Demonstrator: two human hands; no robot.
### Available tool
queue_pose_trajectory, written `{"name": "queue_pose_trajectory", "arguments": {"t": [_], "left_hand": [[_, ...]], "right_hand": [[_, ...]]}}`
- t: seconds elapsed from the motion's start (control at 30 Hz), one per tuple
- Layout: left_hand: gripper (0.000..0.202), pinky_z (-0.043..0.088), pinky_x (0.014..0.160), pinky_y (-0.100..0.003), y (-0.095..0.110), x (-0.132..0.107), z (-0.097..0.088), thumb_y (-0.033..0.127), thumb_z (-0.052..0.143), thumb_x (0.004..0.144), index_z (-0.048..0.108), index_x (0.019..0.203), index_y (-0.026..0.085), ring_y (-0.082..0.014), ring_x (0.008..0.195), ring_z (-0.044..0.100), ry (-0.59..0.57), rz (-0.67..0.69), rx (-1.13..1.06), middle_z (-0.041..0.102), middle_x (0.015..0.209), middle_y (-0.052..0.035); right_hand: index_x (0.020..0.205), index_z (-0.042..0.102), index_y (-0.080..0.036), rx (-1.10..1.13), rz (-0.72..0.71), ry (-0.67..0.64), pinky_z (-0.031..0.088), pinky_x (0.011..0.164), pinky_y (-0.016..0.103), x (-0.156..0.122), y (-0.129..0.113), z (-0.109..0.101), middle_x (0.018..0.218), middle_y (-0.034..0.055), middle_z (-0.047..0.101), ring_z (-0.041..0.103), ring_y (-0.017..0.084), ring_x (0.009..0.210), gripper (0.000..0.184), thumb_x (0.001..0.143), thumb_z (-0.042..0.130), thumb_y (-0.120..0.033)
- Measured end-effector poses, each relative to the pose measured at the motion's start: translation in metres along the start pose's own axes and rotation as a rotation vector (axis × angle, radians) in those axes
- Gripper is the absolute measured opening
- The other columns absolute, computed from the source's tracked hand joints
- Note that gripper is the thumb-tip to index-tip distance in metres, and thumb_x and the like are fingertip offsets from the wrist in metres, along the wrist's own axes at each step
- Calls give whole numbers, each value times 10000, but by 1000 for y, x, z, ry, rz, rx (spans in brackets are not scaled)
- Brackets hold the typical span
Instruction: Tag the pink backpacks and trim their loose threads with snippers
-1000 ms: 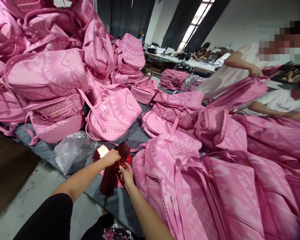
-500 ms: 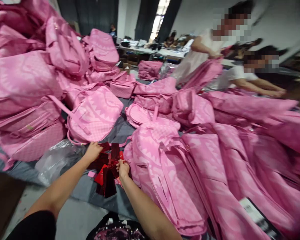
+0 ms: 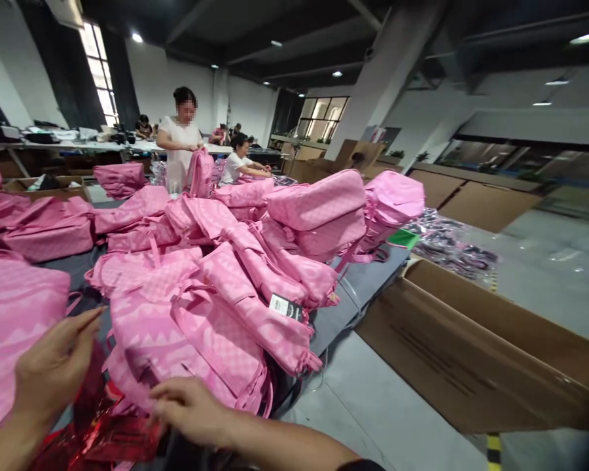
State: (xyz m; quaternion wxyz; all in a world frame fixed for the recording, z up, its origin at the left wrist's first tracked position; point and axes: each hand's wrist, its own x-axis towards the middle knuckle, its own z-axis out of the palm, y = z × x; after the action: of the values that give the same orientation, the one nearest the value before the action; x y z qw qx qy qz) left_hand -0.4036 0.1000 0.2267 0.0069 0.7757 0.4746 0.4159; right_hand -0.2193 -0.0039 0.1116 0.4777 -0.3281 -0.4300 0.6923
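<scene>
My left hand [image 3: 53,363] is raised at the lower left, thumb and fingers pinched together; anything between them is too small to make out. Below and between my hands lies a bunch of shiny red tags [image 3: 122,438], partly cut off by the lower edge. My right hand [image 3: 189,409] is closed, its curled fingertips beside the red tags and in front of a pink backpack [image 3: 147,327]. What those fingers grip is blurred. Another pink backpack [image 3: 19,301] lies at the left, behind my left hand. A black and white hang tag [image 3: 285,306] rests on one of the backpacks.
More pink backpacks [image 3: 319,203] are piled along the grey-covered table [image 3: 343,320]. A big open cardboard box [image 3: 436,347] stands on the floor at the right. Across the table one person [image 3: 179,134] holds a pink bag, and another [image 3: 238,163] leans over the table.
The view has swung to the right and up, bringing the cardboard box and the floor into sight. My hands now appear lower and farther left, and my left hand has lifted off the red tags.
</scene>
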Motion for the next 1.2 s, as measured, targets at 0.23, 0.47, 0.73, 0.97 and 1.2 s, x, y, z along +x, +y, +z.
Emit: {"name": "queue_pose_trajectory", "arguments": {"t": [0.23, 0.47, 0.73, 0.97, 1.2], "left_hand": [[186, 585, 700, -254, 180, 34, 124, 306, 642, 869, 735, 1030, 309, -146, 722, 704, -150, 242, -367, 762, 896, 32], [301, 459, 489, -197, 327, 29, 278, 363, 560, 906, 729, 1072, 177, -111, 540, 604, -671, 36, -638, 691, 674, -13], [353, 458, 591, -229, 355, 4, 363, 254, 453, 886, 750, 1064, 184, -149, 660, 644, -948, -49, -107, 738, 775, -30], [318, 428, 680, -257, 350, 3, 391, 127, 495, 754, 785, 850, 218, -190, 817, 677, -1115, -78, 213, 775, 902, -36], [310, 432, 692, -252, 349, -2, 402, 143, 482, 788, 778, 842, 215, -186, 813, 668, -1132, -66, 246, 763, 860, -40]], "right_hand": [[1095, 690, -173, -742, -466, 1233, 524, 807, 352, -118, -68, -254, 957, 100, 708, 643, 213, 879, 373, 941, 434, -397], [1114, 658, -155, -868, -383, 1315, 386, 993, 500, -147, -29, -426, 1239, 177, 631, 524, 318, 1148, 373, 844, 553, -390], [892, 603, -188, -812, -312, 1166, 368, 917, 424, -147, -25, -439, 1006, 109, 654, 536, 272, 991, 146, 872, 583, -331], [1044, 614, -164, -591, -321, 989, 473, 720, 284, -162, -24, -451, 901, 73, 705, 637, 175, 770, 271, 952, 431, -341], [962, 677, -176, -588, -345, 920, 476, 809, 337, -164, -21, -457, 937, 91, 699, 619, 211, 871, 262, 895, 457, -303]]}}
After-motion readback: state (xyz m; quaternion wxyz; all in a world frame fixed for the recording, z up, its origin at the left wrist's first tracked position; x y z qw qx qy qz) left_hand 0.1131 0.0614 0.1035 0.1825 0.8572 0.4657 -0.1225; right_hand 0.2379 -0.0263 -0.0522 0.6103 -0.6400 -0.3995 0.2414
